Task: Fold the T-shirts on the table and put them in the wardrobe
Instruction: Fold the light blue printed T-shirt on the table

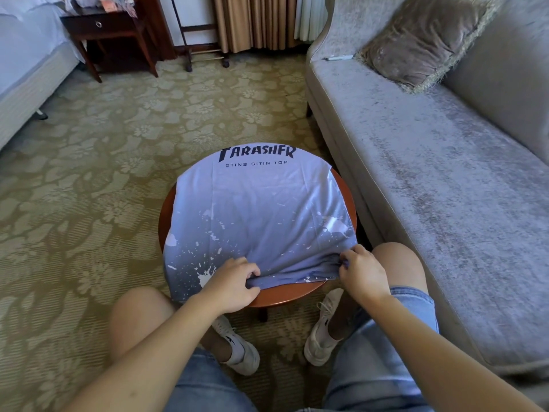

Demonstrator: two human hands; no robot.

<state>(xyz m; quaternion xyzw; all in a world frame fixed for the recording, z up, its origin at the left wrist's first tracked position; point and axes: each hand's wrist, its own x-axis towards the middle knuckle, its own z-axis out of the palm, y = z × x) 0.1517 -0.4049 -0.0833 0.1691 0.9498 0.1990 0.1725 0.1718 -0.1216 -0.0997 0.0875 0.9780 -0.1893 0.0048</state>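
Where the shirt (255, 209) drapes the round bench (285, 294), only parts of the rim show. Print at the far edge reads "TARASHFR", with "OTINS SITIN TOP" below. The left hand (234, 285) grips the bunched near hem with curled fingers. The right hand (361, 273) pinches the hem's right corner, fingertips partly buried in cloth. The sofa (430, 173) is cut off at right.
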